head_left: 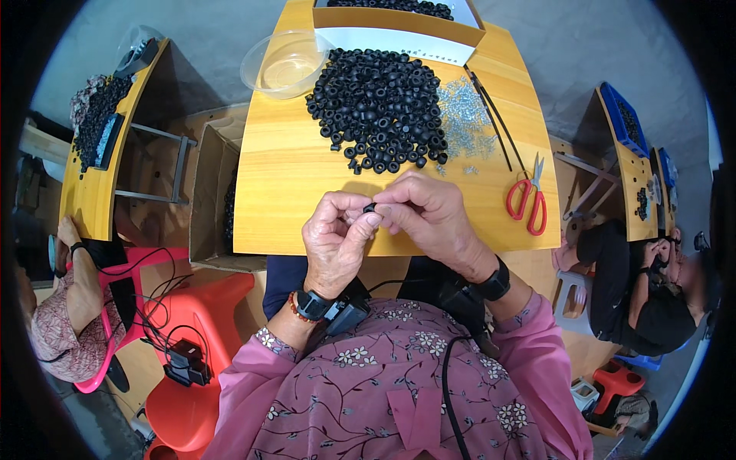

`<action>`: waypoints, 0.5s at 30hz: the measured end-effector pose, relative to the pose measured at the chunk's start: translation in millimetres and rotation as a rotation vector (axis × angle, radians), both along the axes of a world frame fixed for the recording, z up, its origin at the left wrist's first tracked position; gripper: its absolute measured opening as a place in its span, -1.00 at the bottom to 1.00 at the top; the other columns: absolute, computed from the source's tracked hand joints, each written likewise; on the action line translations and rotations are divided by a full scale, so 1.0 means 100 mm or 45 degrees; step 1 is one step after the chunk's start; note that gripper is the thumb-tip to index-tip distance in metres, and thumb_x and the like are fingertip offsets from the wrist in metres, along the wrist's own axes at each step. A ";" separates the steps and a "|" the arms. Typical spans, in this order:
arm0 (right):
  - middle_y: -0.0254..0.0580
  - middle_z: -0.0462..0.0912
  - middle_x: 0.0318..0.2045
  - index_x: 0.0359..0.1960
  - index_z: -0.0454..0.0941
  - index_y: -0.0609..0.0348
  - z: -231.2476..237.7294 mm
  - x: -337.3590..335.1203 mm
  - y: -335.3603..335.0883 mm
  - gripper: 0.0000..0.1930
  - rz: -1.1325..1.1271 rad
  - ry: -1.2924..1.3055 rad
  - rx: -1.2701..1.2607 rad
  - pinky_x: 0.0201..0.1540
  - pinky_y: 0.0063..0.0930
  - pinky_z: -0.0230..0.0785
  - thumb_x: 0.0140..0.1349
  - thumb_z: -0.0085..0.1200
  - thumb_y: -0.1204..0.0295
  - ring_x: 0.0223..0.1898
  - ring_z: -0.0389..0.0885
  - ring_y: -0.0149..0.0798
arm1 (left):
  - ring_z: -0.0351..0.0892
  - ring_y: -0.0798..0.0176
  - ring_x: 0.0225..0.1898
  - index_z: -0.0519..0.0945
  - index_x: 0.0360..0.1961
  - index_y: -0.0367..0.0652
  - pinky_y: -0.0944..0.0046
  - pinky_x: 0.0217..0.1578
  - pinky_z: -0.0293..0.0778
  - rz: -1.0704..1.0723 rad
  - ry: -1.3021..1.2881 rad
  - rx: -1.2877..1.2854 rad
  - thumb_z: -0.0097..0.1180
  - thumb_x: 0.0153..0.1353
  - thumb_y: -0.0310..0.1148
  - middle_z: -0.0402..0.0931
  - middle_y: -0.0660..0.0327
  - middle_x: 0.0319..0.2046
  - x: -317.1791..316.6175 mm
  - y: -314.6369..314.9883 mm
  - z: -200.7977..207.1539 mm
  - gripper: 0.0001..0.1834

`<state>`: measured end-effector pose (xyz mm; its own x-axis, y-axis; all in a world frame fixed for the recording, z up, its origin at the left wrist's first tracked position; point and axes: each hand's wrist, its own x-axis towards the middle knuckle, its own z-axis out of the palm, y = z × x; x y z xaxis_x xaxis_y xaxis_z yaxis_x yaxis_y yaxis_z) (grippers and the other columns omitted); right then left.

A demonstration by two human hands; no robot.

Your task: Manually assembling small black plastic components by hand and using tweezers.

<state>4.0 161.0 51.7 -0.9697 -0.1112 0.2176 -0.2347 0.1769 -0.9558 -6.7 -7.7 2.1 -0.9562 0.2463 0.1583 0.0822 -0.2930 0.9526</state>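
Observation:
Between thumb and forefinger, my left hand (335, 238) pinches a small black rubber cap (369, 208) above the table's near edge. Close against it, my right hand (433, 218) has thumb and forefinger pressed together at the cap; anything else in that pinch is hidden by the fingers. Just beyond both hands spreads a large heap of black caps (376, 103), many showing a round hole. Small silvery screw-like pieces (466, 115) lie along the heap's right side.
On the wooden table (272, 184) are red-handled scissors (529, 201), thin black rods (494, 119), a clear plastic bowl (284, 65) and an open box (395, 42) of black parts. A cardboard box (207, 207) and red chair (188, 368) stand left. People sit at side tables.

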 end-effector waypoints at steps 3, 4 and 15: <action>-0.27 0.58 -0.47 -0.23 0.63 0.29 -0.06 0.03 0.00 -0.92 0.010 -0.141 -0.173 -0.43 -0.60 0.45 0.26 0.21 0.57 -0.49 0.58 -0.48 | 0.60 0.41 -0.40 0.50 -0.17 -0.28 0.42 -0.36 0.56 -0.031 -0.007 0.064 0.23 0.27 -0.55 0.61 0.20 -0.37 0.00 0.01 0.04 -0.83; -0.27 0.58 -0.45 -0.23 0.64 0.29 -0.07 0.03 -0.01 -0.92 0.008 -0.146 -0.186 -0.42 -0.61 0.45 0.26 0.20 0.57 -0.48 0.58 -0.47 | 0.61 0.40 -0.39 0.50 -0.17 -0.28 0.42 -0.36 0.56 -0.044 -0.009 0.067 0.23 0.26 -0.55 0.61 0.19 -0.37 0.00 -0.01 0.03 -0.83; -0.24 0.56 -0.32 -0.11 0.68 0.19 -0.11 0.05 0.05 -0.77 -0.036 0.167 0.123 -0.24 -0.53 0.46 0.21 0.16 0.63 -0.27 0.58 -0.36 | 0.65 0.35 -0.37 0.55 -0.12 -0.31 0.38 -0.31 0.63 -0.183 -0.258 0.165 0.23 0.23 -0.59 0.63 0.13 -0.35 -0.12 -0.07 0.07 -0.80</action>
